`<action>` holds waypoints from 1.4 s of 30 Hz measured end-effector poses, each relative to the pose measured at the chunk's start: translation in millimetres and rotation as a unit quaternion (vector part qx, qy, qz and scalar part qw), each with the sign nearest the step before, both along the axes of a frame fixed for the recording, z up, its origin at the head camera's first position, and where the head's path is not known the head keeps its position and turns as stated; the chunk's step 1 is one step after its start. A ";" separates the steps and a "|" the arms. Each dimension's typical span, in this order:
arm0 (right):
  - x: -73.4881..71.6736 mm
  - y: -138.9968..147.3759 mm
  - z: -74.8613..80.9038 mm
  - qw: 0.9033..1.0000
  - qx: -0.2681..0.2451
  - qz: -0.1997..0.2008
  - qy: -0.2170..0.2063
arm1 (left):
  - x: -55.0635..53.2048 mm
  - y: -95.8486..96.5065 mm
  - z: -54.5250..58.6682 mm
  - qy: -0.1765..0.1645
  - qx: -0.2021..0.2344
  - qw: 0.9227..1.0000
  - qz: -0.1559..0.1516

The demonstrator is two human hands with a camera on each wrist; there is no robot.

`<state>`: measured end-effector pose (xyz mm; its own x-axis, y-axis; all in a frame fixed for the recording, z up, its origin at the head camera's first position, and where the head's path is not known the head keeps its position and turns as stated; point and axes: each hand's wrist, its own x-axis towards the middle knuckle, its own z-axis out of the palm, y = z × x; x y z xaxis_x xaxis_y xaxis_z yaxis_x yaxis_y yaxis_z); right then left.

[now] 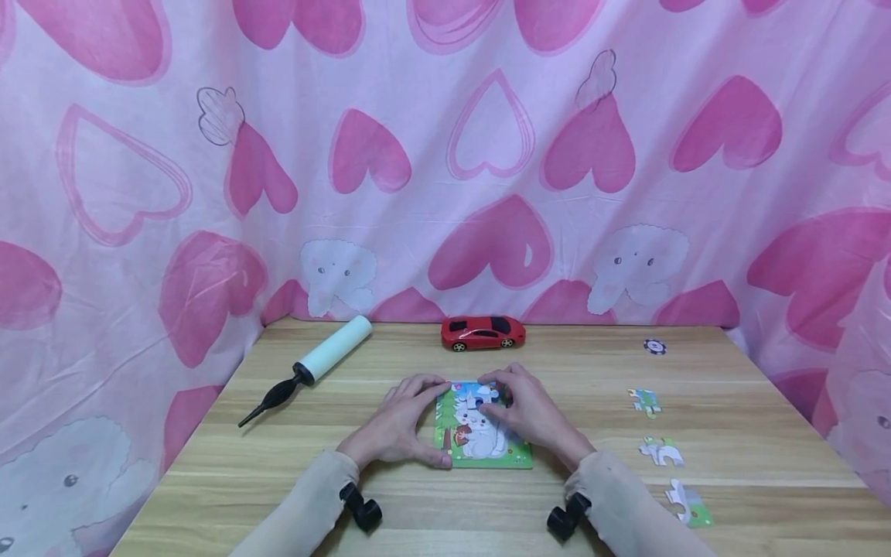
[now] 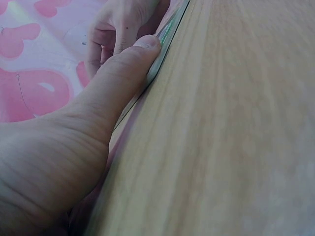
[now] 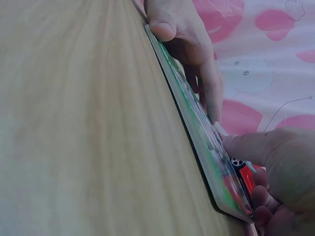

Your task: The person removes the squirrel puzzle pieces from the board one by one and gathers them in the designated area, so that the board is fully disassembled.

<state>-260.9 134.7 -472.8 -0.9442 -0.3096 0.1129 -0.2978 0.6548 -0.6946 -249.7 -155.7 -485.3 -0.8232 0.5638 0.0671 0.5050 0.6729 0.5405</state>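
Note:
A square jigsaw puzzle (image 1: 487,445) with a white cartoon animal on a green ground lies on the table between the hands. My left hand (image 1: 400,425) grips its left side, thumb at the near corner and fingers at the far one. Over the puzzle's upper part, my right hand (image 1: 532,410) pinches a small light-blue puzzle piece (image 1: 475,401) between thumb and fingers. The right wrist view shows this puzzle piece (image 3: 220,129) tilted at the thumb tip, just above the board. Its far side is hidden by the fingers.
Loose puzzle pieces (image 1: 646,402) lie in a column at the right, with a blue-and-white poker chip (image 1: 654,346) beyond them. A red toy car (image 1: 483,333) stands at the back edge. At the left lies a white hand pump (image 1: 337,348) with a black nozzle. A pink heart-print curtain (image 1: 490,240) hangs behind.

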 end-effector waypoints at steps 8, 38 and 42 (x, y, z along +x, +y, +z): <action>-0.1 2.2 8.4 1.000 -0.014 -0.005 -0.013 | 0.6 0.5 0.8 -0.007 0.002 1.000 0.001; 3.8 87.0 66.4 0.998 0.023 -0.029 0.051 | 0.2 0.7 -2.2 -0.001 -0.001 1.000 0.003; 6.4 103.0 71.9 0.997 0.022 -0.031 0.066 | 0.8 0.3 -0.8 -0.001 -0.003 1.000 0.005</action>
<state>-254.5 237.7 -400.9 -0.9394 -0.2581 0.2255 -0.3428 0.7044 -0.6216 -248.9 -155.4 -486.1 -0.8289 0.5560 0.0615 0.4970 0.6814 0.5373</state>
